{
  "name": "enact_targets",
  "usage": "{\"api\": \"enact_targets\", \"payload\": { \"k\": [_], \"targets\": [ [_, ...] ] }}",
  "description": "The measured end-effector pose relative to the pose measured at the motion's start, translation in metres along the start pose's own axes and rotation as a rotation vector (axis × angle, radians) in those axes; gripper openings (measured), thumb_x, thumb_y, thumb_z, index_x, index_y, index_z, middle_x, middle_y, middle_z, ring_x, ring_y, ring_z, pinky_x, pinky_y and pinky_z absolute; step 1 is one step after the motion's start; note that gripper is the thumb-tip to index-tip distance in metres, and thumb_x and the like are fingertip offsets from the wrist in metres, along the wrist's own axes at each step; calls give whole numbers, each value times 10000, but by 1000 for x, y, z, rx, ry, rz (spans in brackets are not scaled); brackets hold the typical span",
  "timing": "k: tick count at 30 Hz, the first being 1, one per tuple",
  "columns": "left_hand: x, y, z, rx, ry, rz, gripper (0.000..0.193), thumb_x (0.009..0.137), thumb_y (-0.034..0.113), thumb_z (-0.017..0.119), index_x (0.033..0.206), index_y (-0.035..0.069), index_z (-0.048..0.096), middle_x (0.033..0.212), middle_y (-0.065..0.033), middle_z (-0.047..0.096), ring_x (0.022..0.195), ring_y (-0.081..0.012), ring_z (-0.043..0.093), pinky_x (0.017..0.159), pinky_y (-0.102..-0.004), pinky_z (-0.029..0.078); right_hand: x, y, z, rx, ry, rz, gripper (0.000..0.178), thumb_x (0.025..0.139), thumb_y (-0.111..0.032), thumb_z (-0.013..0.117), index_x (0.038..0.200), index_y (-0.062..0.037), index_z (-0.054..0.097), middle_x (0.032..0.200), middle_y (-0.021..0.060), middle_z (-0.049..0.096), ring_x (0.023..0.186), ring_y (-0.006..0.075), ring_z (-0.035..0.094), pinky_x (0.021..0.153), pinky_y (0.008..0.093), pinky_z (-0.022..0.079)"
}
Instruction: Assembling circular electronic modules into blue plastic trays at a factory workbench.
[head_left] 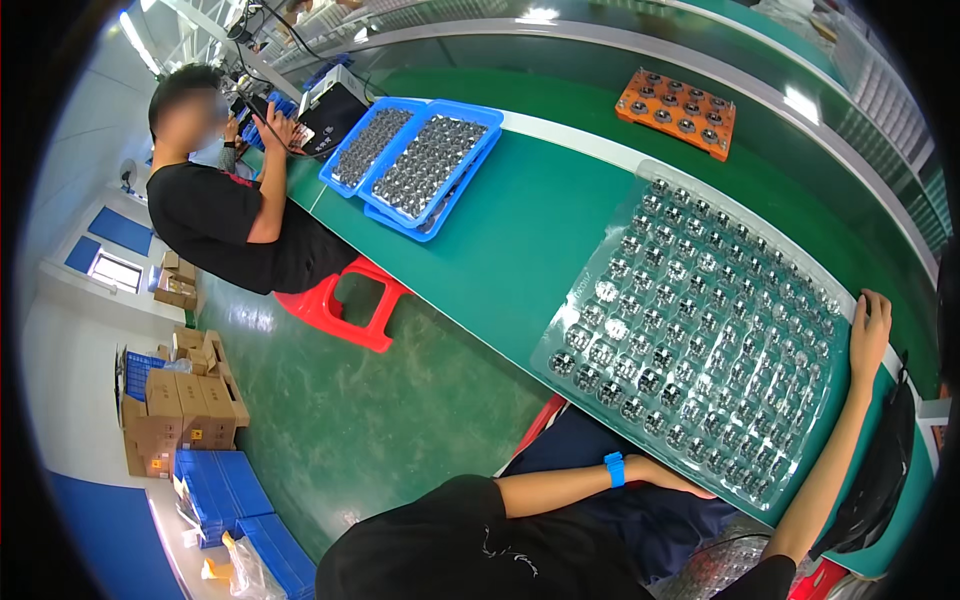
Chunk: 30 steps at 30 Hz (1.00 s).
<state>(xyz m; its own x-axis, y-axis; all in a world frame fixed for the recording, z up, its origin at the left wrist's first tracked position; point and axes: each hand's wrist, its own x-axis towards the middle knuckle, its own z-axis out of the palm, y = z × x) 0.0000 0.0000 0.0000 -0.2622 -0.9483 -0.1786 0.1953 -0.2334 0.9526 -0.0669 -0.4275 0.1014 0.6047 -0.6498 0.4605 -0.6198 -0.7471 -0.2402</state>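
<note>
On my feed, the right hand (pixel 871 335) lies along the far right edge of a large clear plastic tray (pixel 588 288), fingers stretched out together and pointing away from the body; I cannot tell whether it grasps the rim or only rests beside it. The left hand (pixel 676 479), below a bright blue wristband (pixel 614 469), is at the near edge of the same tray. Its fingertips are hidden from me, so I cannot say whether it has hold of anything.

The tray lies on a green tabletop (pixel 480 240) between the two hands, and I see shiny, round metal parts (pixel 648 380) in rows of its moulded pockets. Beyond the tray, an orange block-shaped fixture (pixel 672 132) bearing round metal pieces sits on a green belt (pixel 570 105). Farther left on the tabletop I make out shallow blue plastic bins (pixel 488 118) filled with small metal parts, one stacked on another. Past them a co-worker in a black shirt (pixel 215 215) sits on a red plastic stool (pixel 312 310), one hand raised. Brown cardboard boxes (pixel 195 405) and blue crates (pixel 222 490) stand along the left wall.
</note>
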Motion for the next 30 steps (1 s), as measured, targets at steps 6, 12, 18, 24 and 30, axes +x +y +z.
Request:
{"api": "enact_targets", "payload": {
  "k": [6, 12, 18, 24, 30],
  "targets": [
    [-10, 8, -3, -5, 10, 20, 680, 982, 540, 677, 1466, 68, 596, 1532, -104, 573, 1377, -281, 535, 1181, -369, 377, -4, -15, 3, -107, 182, -79, 305, 1066, -245, 572, 1282, -46, 653, 1313, 177, 601, 1222, 371, 591, 1038, 428, 474],
    [-10, 13, 0, 312, 61, -14, 645, 995, 517, 665, 1466, 82, 598, 1528, -102, 577, 1371, -290, 537, 1188, -373, 368, -6, -9, -4, -45, 121, 2, 307, 1063, -255, 581, 1275, -49, 664, 1301, 180, 614, 1201, 381, 609, 1020, 453, 491],
    [-3, -18, -8, 480, 67, 146, 615, 1045, 478, 594, 1520, 93, 533, 1581, -132, 505, 1397, -323, 499, 1216, -411, 350, -11, -37, -12, -171, 151, -67, 284, 1008, -244, 622, 1183, -42, 721, 1250, 192, 677, 1227, 390, 595, 1060, 483, 460],
    [4, -63, -22, 504, 68, 107, 502, 1049, 347, 638, 1444, 41, 600, 1504, -104, 593, 1370, -250, 547, 1171, -388, 419, 2, -63, -4, -175, 312, -18, 291, 919, -276, 706, 1130, -84, 761, 1233, 180, 661, 1199, 370, 599, 1016, 521, 490],
    [-7, -11, -15, 205, 82, -14, 571, 1028, 394, 671, 1480, 62, 564, 1529, -79, 572, 1399, -231, 519, 1190, -377, 382, -3, -70, 5, -137, 252, 82, 261, 925, -308, 686, 1104, -128, 749, 1188, 159, 606, 1080, 373, 620, 939, 520, 496]
  ]
}}
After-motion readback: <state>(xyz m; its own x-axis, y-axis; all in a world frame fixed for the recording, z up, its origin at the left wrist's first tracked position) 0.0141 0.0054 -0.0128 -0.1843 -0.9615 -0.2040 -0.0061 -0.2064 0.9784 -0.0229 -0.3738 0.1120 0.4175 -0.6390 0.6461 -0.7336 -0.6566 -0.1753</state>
